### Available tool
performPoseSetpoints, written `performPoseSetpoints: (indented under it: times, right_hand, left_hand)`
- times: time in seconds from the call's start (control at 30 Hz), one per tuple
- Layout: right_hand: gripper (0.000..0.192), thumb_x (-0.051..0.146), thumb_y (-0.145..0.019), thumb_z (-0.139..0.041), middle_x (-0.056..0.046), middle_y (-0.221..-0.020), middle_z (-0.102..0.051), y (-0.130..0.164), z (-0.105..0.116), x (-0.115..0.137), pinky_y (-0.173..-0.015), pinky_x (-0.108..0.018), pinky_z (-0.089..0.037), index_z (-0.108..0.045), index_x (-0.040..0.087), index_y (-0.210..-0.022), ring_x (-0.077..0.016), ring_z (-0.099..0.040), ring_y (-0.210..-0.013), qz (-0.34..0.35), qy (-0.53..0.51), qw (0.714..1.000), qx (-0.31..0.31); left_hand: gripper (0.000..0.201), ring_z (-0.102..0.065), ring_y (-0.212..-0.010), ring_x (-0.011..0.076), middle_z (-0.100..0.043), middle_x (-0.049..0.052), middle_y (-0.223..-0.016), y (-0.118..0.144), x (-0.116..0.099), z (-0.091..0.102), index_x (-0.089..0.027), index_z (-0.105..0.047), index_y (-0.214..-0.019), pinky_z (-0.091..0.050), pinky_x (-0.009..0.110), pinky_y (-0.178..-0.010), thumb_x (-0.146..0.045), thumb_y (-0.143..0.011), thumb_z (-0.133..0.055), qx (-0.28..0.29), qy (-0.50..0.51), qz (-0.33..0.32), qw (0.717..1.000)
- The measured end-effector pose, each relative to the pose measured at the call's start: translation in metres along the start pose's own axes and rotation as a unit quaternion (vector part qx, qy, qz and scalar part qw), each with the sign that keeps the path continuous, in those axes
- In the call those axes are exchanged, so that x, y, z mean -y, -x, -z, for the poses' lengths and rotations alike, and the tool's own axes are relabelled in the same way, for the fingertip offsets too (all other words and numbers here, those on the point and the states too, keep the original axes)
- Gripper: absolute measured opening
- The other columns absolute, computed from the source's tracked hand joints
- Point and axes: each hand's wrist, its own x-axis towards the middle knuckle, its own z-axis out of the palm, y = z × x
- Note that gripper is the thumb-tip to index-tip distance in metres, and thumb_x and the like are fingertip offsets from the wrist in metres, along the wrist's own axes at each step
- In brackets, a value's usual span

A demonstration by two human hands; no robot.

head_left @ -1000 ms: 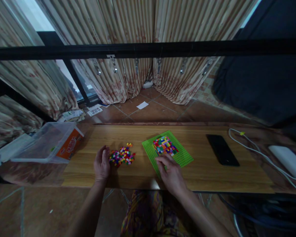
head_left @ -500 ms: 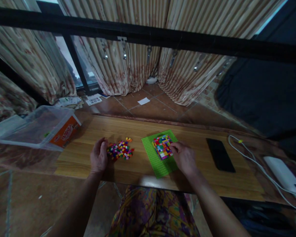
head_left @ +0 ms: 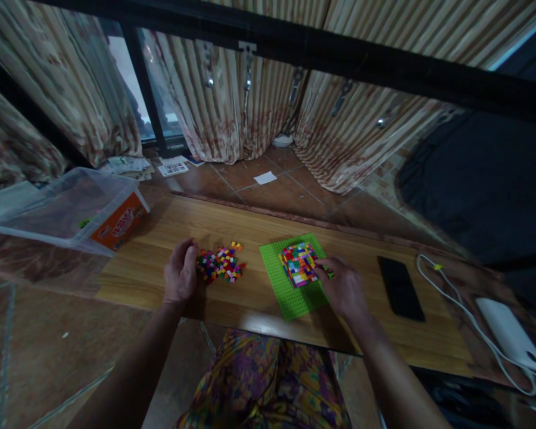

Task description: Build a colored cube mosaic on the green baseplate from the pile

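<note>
A multicoloured block of small toy bricks is built up on the green baseplate. At the block's right edge is my right hand, thumb and fingers pinched together; whatever sits between the fingertips is too small to make out. On the left, a loose pile of small coloured bricks lies on the wooden board. My left hand rests on its side right by the pile's left edge, fingers loosely curved and thumb apart, with nothing visible in it.
A clear plastic box with an orange label stands at the far left. Right of the baseplate lies a black phone. Beyond it are a white cable and a white power bank. Curtains hang behind a dark rail.
The camera view has tilted and shifted slightly. My right hand stays at the block's right edge, its fingers slightly shifted. My left hand remains by the pile.
</note>
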Motion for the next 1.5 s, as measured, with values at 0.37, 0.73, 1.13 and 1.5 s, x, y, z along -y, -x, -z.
performPoseSetpoints:
  times: [0.37, 0.73, 1.13, 1.5]
  right_hand:
    - [0.026, 0.037, -0.088, -0.054, -0.008, -0.094, -0.065, 0.004, -0.011, -0.002, -0.081, -0.036, -0.049, -0.072, 0.021, -0.082, -0.0218, -0.063, -0.088, 0.008, -0.037, 0.999, -0.025]
    - [0.027, 0.031, -0.094, -0.049, -0.016, -0.121, -0.060, 0.016, -0.015, 0.000, -0.093, -0.046, -0.045, -0.071, 0.017, -0.102, -0.0284, -0.052, -0.113, 0.083, 0.105, 0.988, -0.079]
    - [0.021, 0.035, -0.092, -0.055, -0.011, -0.120, -0.060, 0.026, -0.025, -0.004, -0.095, -0.047, -0.045, -0.071, 0.022, -0.099, -0.0251, -0.054, -0.113, 0.075, 0.013, 0.985, -0.154]
    - [0.022, 0.039, -0.090, -0.057, -0.011, -0.123, -0.059, 0.023, -0.029, -0.007, -0.096, -0.048, -0.044, -0.071, 0.021, -0.088, -0.0260, -0.052, -0.114, 0.027, -0.032, 0.991, -0.130]
  left_hand:
    - [0.057, -0.063, -0.102, 0.0238, -0.068, 0.011, -0.110, 0.000, -0.001, -0.001, -0.014, -0.060, -0.119, -0.049, 0.039, -0.094, -0.059, -0.086, -0.048, 0.003, 0.000, -0.004, 1.000]
    - [0.053, -0.063, -0.102, 0.0233, -0.068, 0.010, -0.109, 0.000, 0.001, -0.001, -0.016, -0.061, -0.118, -0.049, 0.038, -0.093, -0.057, -0.086, -0.049, 0.000, -0.015, -0.010, 1.000]
    - [0.048, -0.064, -0.101, 0.0226, -0.069, 0.012, -0.108, 0.000, -0.005, -0.002, -0.014, -0.061, -0.116, -0.050, 0.038, -0.093, -0.049, -0.085, -0.053, 0.003, -0.004, -0.001, 1.000]
    - [0.046, -0.065, -0.105, 0.0234, -0.069, 0.012, -0.110, 0.000, -0.003, -0.004, -0.015, -0.061, -0.116, -0.050, 0.041, -0.097, -0.047, -0.083, -0.057, 0.009, 0.008, 0.014, 1.000]
